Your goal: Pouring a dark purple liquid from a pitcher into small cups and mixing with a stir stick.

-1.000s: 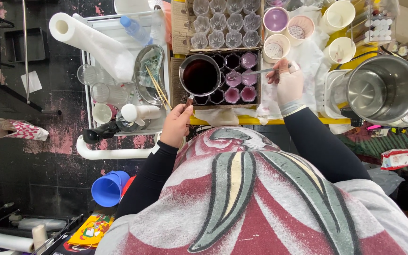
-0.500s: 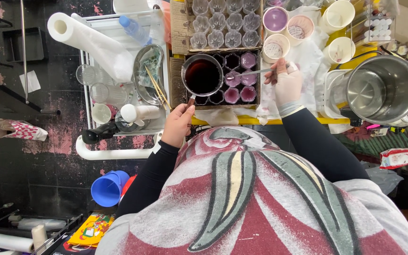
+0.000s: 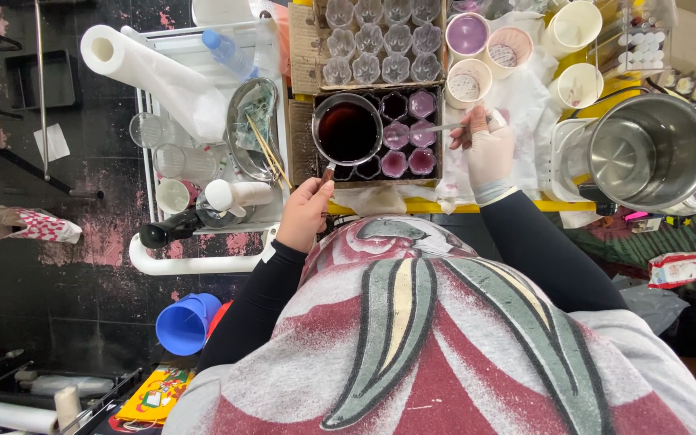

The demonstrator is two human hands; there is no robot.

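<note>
Now left hand point(image 3: 305, 211) grips saucepan point(image 3: 347, 130) handle — right hand point(image 3: 486, 151) pinches stick point(image 3: 437, 127) over purple moulds point(image 3: 409, 133).

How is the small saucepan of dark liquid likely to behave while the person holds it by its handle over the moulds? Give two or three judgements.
The saucepan looks nearly full of dark liquid, so it is probably heavy for its size and apt to slop if tilted. The left hand grips only the handle end, so the weight likely pulls the pan downward. Its metal body should stay stiff.
</note>
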